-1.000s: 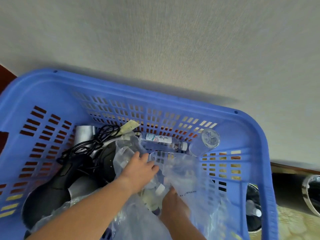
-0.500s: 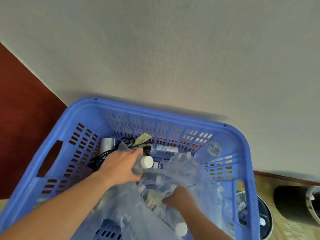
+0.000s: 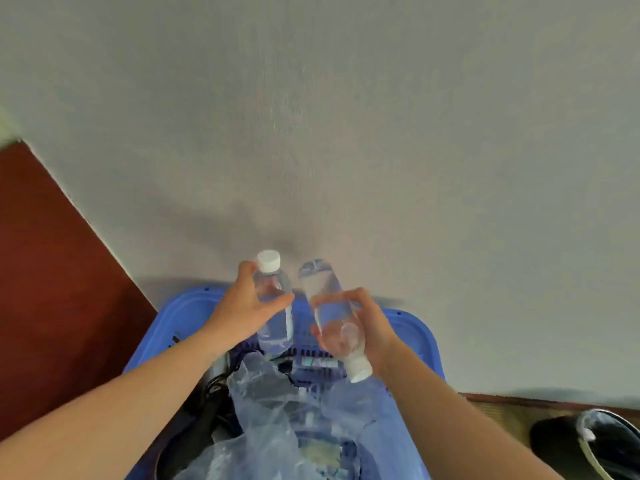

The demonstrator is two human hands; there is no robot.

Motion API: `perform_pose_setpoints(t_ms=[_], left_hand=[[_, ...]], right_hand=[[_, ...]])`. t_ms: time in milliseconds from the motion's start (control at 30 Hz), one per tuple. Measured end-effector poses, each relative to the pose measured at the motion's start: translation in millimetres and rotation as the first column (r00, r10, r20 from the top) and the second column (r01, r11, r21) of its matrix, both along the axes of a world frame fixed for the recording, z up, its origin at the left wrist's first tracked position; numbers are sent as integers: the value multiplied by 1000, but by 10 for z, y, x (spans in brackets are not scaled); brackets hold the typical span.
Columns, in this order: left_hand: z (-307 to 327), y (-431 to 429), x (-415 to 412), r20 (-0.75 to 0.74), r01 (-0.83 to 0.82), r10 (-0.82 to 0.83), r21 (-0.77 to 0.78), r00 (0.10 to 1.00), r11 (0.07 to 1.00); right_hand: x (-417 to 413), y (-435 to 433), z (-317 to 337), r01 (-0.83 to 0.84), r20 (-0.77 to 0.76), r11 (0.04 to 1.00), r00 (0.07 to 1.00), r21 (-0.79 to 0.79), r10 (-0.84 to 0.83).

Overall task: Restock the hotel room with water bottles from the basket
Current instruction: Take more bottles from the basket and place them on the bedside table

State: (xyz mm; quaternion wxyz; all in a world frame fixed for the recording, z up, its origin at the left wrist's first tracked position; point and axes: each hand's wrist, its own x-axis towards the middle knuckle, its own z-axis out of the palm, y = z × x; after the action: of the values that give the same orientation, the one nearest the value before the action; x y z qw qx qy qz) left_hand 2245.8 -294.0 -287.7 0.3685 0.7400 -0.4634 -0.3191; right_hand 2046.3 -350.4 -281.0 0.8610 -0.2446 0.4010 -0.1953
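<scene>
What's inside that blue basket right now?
Crumpled clear plastic, a black cable and a dark object at its left. Whatever lies under the plastic is covered.

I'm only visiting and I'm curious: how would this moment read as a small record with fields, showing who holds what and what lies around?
left hand: grips the first bottle, white cap up
right hand: grips the second bottle, cap down and base up
bottles: clear, side by side, held above the blue basket
in basket: crumpled clear plastic bag, black cord
nearby: black bin at lower right
</scene>
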Motion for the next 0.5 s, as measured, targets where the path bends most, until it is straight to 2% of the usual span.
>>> perform_pose_setpoints(t_ms=[67,133,200,233,300,367,433,500], left_hand=[[402,-98,-72,-154,-20,1,-125,988,992],[806,-166,-218,-335,-32,-54,-249,941,968],[1155,-232,-408,-504,-26,-147,-320,851,947],[1329,-253,-545,-600,-14,-183,-309,779,951],[1628,-263,-868,-758,96,-265,-261,596,961],[1863,-286,-1212,-795,238,-392,-314,463,919],[2112,-278,-1593,-747,361,-519,-388,415,848],[2335,-256,-1952,-679,495,-620,-412,392,764]], right_hand=[[-97,-74,413,90,165,995,983,-49,-81],[-299,-91,828,152,260,982,958,-109,-119],[-550,-75,1181,181,315,962,943,-204,-110],[-700,-45,1343,207,317,940,941,-270,-116],[-983,49,1658,254,224,870,959,-423,-171],[-1259,171,1913,270,69,782,957,-562,-281],[-1648,319,2115,254,-64,704,918,-663,-391],[-2103,516,2325,158,-213,633,857,-758,-469]])
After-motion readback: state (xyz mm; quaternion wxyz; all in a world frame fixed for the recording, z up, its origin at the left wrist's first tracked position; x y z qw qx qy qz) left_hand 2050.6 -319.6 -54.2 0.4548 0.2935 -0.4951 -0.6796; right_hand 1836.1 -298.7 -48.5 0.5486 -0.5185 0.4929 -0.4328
